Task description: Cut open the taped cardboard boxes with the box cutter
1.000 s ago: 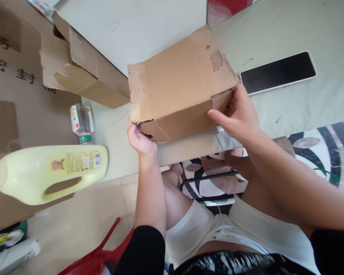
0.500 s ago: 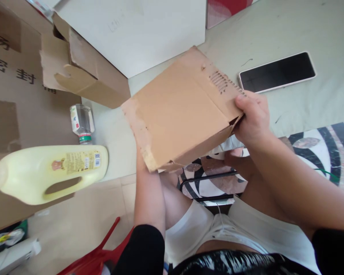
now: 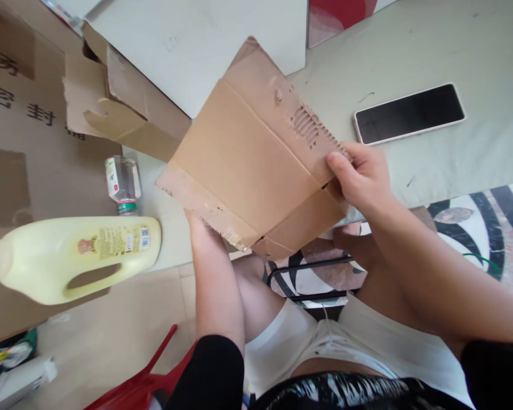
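Note:
A brown cardboard box [image 3: 248, 165] is held tilted over my lap, its torn flaps spread outward. My right hand [image 3: 363, 173] grips its right corner, thumb on top of the flap beside a row of torn corrugated slots. Under the box's left edge goes my left forearm [image 3: 218, 279]; the cardboard hides that hand and its fingers. Right of the box, a phone [image 3: 410, 113] with a dark screen lies on the pale green surface.
A pale yellow jug [image 3: 51, 256] and a small clear bottle [image 3: 126, 179] lie at left. Behind them stand an open narrow carton [image 3: 137, 119] and a large printed carton [image 3: 8, 171]. A white box [image 3: 188, 51] is at the back. Something red [image 3: 154, 376] is on the floor.
The box has tipped and shifted left, its far corner rising. Its flaps have swung outward and lie flatter. Both hands have moved slightly left with it.

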Motion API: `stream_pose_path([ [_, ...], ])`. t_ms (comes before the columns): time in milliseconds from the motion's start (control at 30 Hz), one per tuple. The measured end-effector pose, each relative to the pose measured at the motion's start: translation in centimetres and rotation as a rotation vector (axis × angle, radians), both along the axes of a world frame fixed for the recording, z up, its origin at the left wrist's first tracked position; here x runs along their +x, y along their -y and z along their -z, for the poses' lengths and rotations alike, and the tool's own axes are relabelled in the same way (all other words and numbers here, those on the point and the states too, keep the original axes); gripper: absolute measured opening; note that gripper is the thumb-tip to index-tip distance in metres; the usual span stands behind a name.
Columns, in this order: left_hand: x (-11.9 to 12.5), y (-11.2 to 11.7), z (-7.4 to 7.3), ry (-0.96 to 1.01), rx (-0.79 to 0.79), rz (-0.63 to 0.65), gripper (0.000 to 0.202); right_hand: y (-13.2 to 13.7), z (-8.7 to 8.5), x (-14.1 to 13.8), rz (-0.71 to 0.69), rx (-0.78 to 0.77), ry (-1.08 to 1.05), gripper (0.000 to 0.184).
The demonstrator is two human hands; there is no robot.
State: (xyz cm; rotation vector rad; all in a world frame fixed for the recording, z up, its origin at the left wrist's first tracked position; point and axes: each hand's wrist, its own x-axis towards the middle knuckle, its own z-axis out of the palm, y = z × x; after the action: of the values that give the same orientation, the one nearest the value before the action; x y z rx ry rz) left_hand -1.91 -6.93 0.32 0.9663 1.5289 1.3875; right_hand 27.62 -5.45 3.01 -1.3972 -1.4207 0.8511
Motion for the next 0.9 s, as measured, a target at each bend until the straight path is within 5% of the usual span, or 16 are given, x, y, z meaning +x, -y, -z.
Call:
stream_pose_path([
  [200, 1.0, 0.3, -1.3, 0.177, -0.034, -0.122, 0.075, -0.6, 0.1, 0.2, -0.001, 0.085, 0.196, 0.017],
  [400, 0.4, -0.4, -1.5, 0.244, -0.036, -0.118, 0.058, -1.7, 1.9, 0.8, 0.037, -0.236, -0.112, 0.039],
  [567, -0.5, -2.3, -2.0, 0.202, 0.204, -0.035, 0.072, -1.7, 1.5, 0.8, 0.137, -0.153, -0.061, 0.031],
  [667, -0.6, -3.0, -1.9, 0.227, 0.134, 0.015, 0.058, -1.5, 1.0, 0.7, 0.184, -0.082, -0.004, 0.033],
  [800, 0.0, -3.4, -1.4, 0.317, 0.009, -0.075, 0.033, -1.7, 0.7, 0.7, 0.160, -0.038, -0.336, 0.043],
  [900, 0.3, -3.6, -1.0, 0.419, 0.004, -0.087, 0.032, -1.7, 0.4, 0.5, 0.047, -0.097, -0.600, 0.046],
])
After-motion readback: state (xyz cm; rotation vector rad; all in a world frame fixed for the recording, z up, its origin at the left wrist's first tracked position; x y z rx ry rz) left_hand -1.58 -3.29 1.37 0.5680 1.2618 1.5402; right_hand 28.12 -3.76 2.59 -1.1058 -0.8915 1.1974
